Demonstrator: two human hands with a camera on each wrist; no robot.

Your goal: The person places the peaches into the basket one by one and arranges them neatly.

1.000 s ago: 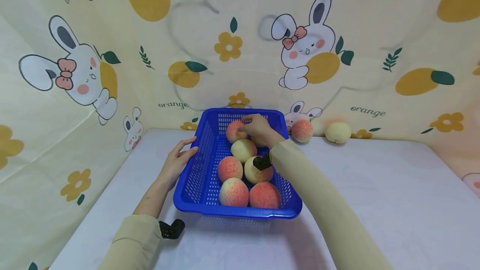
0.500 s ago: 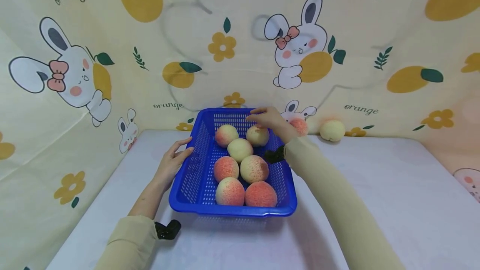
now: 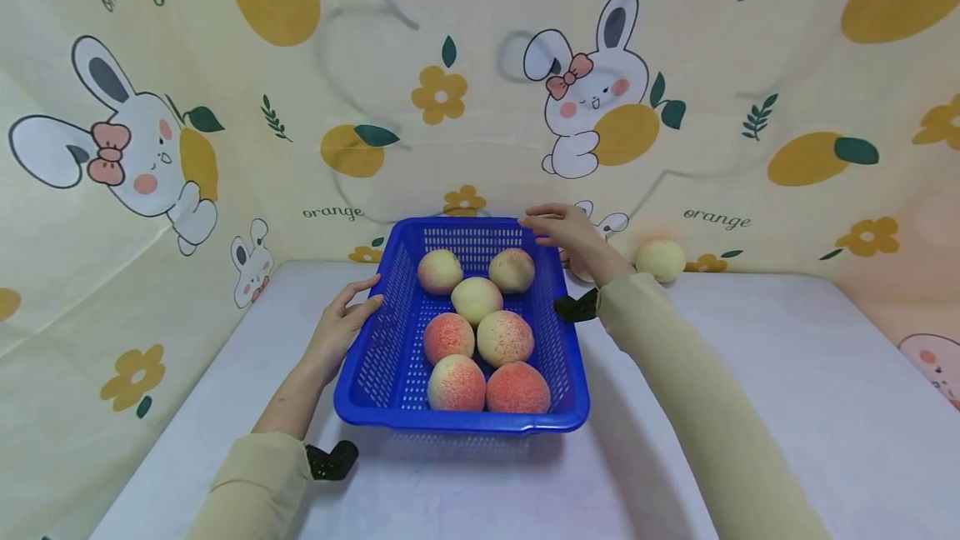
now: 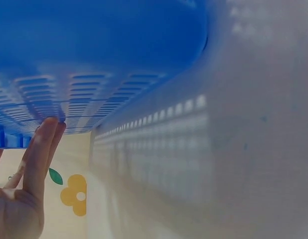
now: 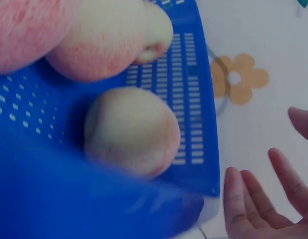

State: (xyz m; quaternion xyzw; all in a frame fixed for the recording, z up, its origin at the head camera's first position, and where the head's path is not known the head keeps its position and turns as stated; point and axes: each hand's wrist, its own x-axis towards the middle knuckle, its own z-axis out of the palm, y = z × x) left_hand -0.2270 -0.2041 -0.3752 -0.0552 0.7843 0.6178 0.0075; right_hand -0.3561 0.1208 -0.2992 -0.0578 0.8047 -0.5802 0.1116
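Note:
A blue plastic basket (image 3: 461,421) with slotted walls holds several peaches, some pale yellow like the middle one (image 3: 477,300), others pinkish red like the near right one (image 3: 518,388). My left hand (image 3: 340,332) touches the basket's left side, its fingers (image 4: 39,159) straight against the outer wall. Over the basket's far right corner is my right hand (image 3: 573,238), fingers spread and holding nothing. In the right wrist view that hand (image 5: 263,209) is just outside the basket wall, beside a pale peach (image 5: 131,132). A peach (image 3: 582,267) behind the right hand is mostly hidden.
A pale peach (image 3: 661,261) lies at the back of the white table (image 3: 738,357), against the backdrop (image 3: 480,65) printed with rabbits and oranges. The backdrop also closes off the left side.
My right hand let go of a peach in the far left of the basket, then moved right to the far right corner. The left hand stays at the basket's left side.

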